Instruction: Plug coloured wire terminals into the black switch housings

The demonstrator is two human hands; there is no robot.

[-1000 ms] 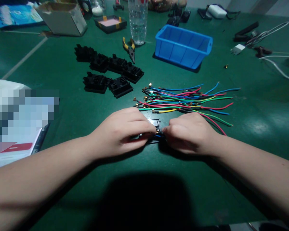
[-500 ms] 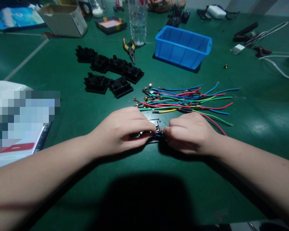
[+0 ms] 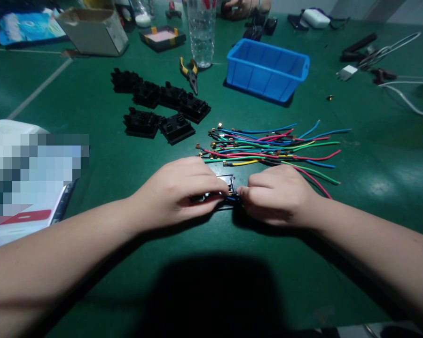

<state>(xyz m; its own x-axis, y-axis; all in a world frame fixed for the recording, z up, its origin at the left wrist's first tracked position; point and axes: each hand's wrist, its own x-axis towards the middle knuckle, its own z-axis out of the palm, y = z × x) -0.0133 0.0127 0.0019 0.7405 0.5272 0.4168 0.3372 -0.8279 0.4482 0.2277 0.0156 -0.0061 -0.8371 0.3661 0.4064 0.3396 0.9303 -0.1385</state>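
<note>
Between my two hands a black plastic housing (image 3: pixel 227 179) lies on the green table, partly covered by my fingers. My left hand (image 3: pixel 183 190) is closed over its left side, thumb and forefinger pinched near a small brass terminal (image 3: pixel 230 193). A short stretch of blue wire (image 3: pixel 230 199) runs from there toward my right hand (image 3: pixel 280 195). The right fingers are curled in, their tips at the wire by the housing's right edge; the rest of the wire is hidden. Just beyond lies a bundle of coloured wires (image 3: pixel 254 154) with brass terminals.
Several black housings (image 3: pixel 141 123) sit at the left, with yellow-handled pliers (image 3: pixel 189 75) behind. A blue bin (image 3: pixel 268 75), a clear bottle (image 3: pixel 202 42) and a cardboard box (image 3: pixel 95 33) stand farther back. Another person's hand (image 3: pixel 241 8) shows at the top.
My hands and the housing stay in nearly the same place. The other person's hand at the back has shifted slightly.
</note>
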